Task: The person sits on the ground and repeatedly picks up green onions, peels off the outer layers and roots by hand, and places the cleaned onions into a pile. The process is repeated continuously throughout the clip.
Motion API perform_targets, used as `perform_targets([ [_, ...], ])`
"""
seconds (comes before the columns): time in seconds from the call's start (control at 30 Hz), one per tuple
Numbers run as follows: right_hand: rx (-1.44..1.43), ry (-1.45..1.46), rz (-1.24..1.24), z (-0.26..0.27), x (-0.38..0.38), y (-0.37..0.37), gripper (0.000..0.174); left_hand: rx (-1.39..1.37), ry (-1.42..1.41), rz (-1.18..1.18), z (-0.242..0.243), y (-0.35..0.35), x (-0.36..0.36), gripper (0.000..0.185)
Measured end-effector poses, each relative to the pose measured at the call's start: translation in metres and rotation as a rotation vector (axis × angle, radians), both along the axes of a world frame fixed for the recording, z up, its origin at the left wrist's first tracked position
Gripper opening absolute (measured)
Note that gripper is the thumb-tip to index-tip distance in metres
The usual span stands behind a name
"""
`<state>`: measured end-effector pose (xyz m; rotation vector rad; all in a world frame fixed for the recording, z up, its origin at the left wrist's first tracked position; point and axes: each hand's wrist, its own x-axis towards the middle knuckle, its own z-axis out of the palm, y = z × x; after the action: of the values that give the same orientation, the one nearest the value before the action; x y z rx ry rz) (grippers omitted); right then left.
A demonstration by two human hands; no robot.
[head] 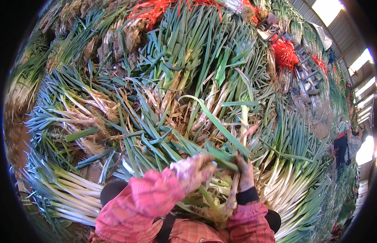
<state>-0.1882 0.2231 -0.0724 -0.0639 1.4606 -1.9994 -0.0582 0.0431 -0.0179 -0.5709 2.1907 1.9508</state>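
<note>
My right hand [245, 170], below a dark cuff, is closed around a green onion [244, 121] whose pale stalk stands up above it. My left hand [196, 170] is just to its left, blurred, with curled fingers close to the green leaves [223, 158]; whether it grips them I cannot tell. A long bent leaf [217, 123] arches up from my right hand. Below my hands, loose leaves and peeled pale skins [217, 188] lie in front of my body. Unpeeled green onions with brown, dry outer skins [206, 106] lie just beyond my hands.
Green onions with clean white stalks lie in piles at the left [76, 194] and the right [287, 185]. Rooty onions [85, 118] are heaped further left. Red plastic ties [284, 53] and a metal rack [308, 73] are at upper right. Another person [346, 145] is at far right.
</note>
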Motion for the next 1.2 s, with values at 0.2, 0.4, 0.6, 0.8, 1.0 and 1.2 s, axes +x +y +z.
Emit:
perform_targets([
  [0.2, 0.233, 0.201, 0.156, 0.057, 0.088, 0.043, 0.039, 0.533, 0.140, 0.500, -0.013, -0.010, -0.032, 0.047],
  [0.4, 0.122, 0.149, 0.414, 0.079, 0.121, 0.062, 0.042, 1.095, 0.388, 0.392, -0.001, -0.045, -0.026, 0.083],
  [0.6, 0.361, 0.254, 0.683, 0.074, 0.119, 0.056, 0.056, 0.996, 0.328, 0.515, 0.002, -0.079, -0.015, 0.047],
  [0.8, 0.213, 0.111, 0.534, 0.069, 0.113, 0.046, 0.065, 0.985, 0.133, 0.808, -0.014, -0.079, -0.014, 0.037],
  [1.0, 0.332, 0.220, 0.690, 0.072, 0.102, 0.056, 0.053, 1.097, 0.500, 0.582, 0.003, -0.074, -0.003, 0.034],
  [1.2, 0.238, 0.186, 0.559, 0.065, 0.095, 0.054, 0.036, 0.661, 0.552, 0.256, 0.035, -0.055, -0.001, 0.045],
])
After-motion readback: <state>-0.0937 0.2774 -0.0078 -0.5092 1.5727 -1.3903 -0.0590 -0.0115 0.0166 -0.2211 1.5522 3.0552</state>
